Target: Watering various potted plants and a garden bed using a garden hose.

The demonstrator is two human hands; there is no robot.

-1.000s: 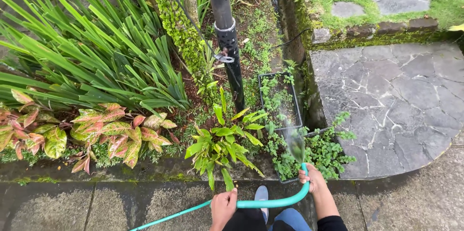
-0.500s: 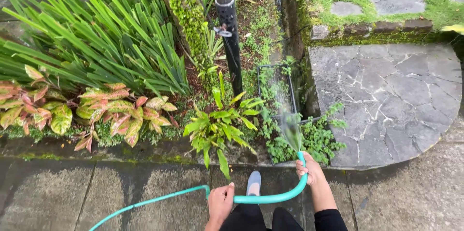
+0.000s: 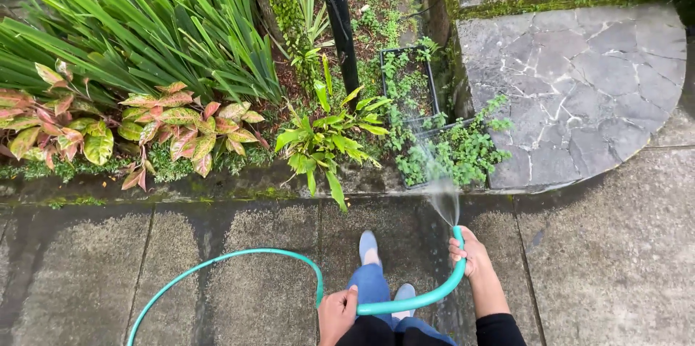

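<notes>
Both hands clamp the green hose (image 3: pixel 405 302): your right hand (image 3: pixel 469 253) aims its end toward twelve o'clock at the black planter tray (image 3: pixel 409 85); left hand (image 3: pixel 337 311) trails.

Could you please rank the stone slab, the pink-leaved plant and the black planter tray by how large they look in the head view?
1. Stone slab, clearly the largest.
2. Pink-leaved plant, a wide clump but smaller than the slab.
3. Black planter tray, smallest; foliage hides part of its rim, so its full extent is unsure.
</notes>
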